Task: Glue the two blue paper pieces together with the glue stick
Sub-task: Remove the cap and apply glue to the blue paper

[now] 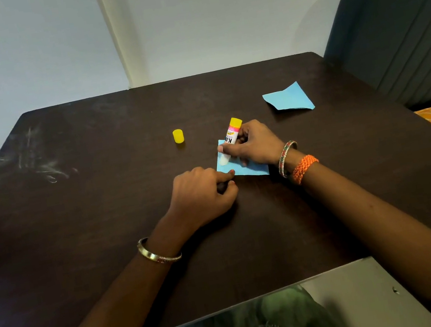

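**Glue stick pressed to the near blue paper**

Your right hand (251, 143) gripped the glue stick (231, 139), fingers wrapped round its barrel, tilted with the white tip touching the near blue paper piece (249, 170) on the dark table (98, 183). Your left hand (199, 191), loosely curled, pinned that paper's near-left corner with a fingertip. The yellow cap (178, 136) stood left of the glue stick; the second blue paper piece (289, 98) lay well to its right, farther back.
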